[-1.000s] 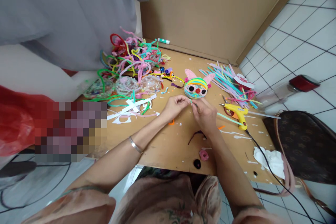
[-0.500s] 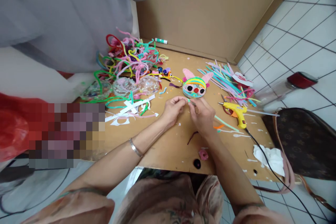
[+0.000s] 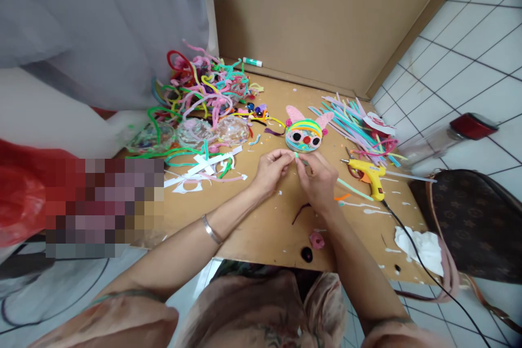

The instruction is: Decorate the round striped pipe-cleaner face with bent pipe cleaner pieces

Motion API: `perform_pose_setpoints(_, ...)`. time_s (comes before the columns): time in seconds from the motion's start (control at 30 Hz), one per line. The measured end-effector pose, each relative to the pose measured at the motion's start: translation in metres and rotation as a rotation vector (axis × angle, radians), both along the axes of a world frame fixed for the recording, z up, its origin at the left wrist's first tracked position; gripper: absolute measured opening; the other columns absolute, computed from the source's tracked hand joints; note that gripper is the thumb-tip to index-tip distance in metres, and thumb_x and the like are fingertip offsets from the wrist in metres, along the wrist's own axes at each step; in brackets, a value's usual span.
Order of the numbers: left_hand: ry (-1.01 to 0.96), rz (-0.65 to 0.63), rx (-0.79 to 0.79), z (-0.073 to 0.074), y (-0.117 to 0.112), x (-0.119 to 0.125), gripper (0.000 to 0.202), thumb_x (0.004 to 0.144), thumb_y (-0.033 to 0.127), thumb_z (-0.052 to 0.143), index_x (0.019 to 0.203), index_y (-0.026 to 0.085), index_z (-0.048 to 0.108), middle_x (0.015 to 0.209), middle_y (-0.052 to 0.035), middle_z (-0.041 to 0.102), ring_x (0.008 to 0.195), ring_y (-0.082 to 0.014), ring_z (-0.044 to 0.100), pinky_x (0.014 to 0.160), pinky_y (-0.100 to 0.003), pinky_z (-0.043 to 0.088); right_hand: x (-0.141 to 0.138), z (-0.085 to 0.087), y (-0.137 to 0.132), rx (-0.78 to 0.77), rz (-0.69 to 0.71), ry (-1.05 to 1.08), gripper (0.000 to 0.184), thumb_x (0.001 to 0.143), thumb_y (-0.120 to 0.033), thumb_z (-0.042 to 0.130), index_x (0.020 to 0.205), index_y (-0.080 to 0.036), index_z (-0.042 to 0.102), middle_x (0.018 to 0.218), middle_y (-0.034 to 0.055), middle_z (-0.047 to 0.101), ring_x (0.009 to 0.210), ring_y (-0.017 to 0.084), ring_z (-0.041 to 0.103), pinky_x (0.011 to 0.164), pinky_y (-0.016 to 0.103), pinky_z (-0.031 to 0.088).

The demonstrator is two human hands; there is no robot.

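Note:
My left hand (image 3: 273, 170) and my right hand (image 3: 318, 175) meet near the middle of the table, fingertips almost touching. Both pinch a small coil of light green pipe cleaner (image 3: 296, 155) between thumb and forefinger; most of it is covered by the fingers. From behind my right hand a pale green strand (image 3: 355, 190) runs out over the table; whether it joins the coil is hidden. Just beyond the fingertips sits a round animal face (image 3: 304, 135) with pink ears, dark eyes, a red nose and coloured stripes.
Tangled pipe cleaners (image 3: 204, 87) and clear plastic domes (image 3: 194, 131) lie at left, with white paper scraps (image 3: 204, 166) in front. At right are straight pipe cleaners (image 3: 342, 117), a yellow glue gun (image 3: 369, 173) with its cord, a bottle (image 3: 452, 136) and a brown bag (image 3: 468, 223).
Both hands stay pinched on the light green pipe cleaner, with only slight finger movement. The whole view has shifted a little.

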State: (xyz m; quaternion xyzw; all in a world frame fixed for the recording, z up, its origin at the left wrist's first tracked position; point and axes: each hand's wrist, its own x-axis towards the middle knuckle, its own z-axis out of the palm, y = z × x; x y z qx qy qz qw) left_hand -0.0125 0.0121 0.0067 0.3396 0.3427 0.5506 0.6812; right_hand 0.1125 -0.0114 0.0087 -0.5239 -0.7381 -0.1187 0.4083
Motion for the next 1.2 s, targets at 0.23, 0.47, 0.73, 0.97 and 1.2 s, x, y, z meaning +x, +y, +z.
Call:
perform_pose_setpoints(0.23,0.139,-0.052,0.17,0.001,0.006,-0.008,0.023,0.07,0.035,0.075,0.066,0.014,0.065,0.051,0.0049,0.046,0.046,-0.0052,0.036,0.047,-0.021,0.025,0.005,0.004,0.002,-0.012,0.036,0.055,0.022,0.095,-0.028,0.052,0.091,-0.02,0.072,0.083,0.0067,0.073,0.074,0.018,0.066,0.069,0.03,0.05)
perform_pose_setpoints(0.47,0.253,-0.029,0.167,-0.002,0.007,-0.009,0.021,0.07,0.033,0.077,0.067,0.014,0.068,0.046,0.0056,0.044,0.045,-0.0053,0.034,0.046,-0.021,0.022,0.005,0.003,0.001,-0.049,0.052,0.059,0.023,0.096,-0.027,0.05,0.093,-0.021,0.072,0.089,0.0079,0.074,0.083,0.019,0.069,0.077,0.032,0.053)
perform_pose_setpoints(0.73,0.122,-0.177,0.064,0.003,0.011,-0.016,0.021,0.058,0.028,0.078,0.06,0.014,0.062,0.047,0.0061,0.043,0.042,-0.0023,0.029,0.044,-0.02,0.016,0.01,0.008,0.003,-0.143,0.182,0.05,0.028,0.098,-0.027,0.045,0.094,-0.02,0.072,0.085,0.0064,0.071,0.08,0.017,0.066,0.073,0.028,0.051)
perform_pose_setpoints(0.97,0.062,-0.242,0.033,0.007,0.013,-0.021,0.019,0.054,0.024,0.073,0.056,0.014,0.057,0.045,0.0077,0.038,0.041,-0.0009,0.025,0.043,-0.018,0.012,0.003,0.009,0.0,-0.191,0.234,0.137,0.027,0.097,-0.026,0.046,0.099,-0.02,0.072,0.09,0.0063,0.072,0.083,0.017,0.067,0.074,0.028,0.053)
perform_pose_setpoints(1.2,-0.087,-0.032,-0.044,0.004,0.004,-0.006,0.022,0.052,0.023,0.076,0.062,0.012,0.059,0.051,0.0064,0.047,0.045,-0.0008,0.033,0.043,-0.015,0.018,-0.011,0.002,-0.003,-0.079,0.09,0.223,0.018,0.093,-0.023,0.053,0.094,-0.019,0.071,0.086,0.0056,0.072,0.081,0.017,0.067,0.073,0.027,0.052)
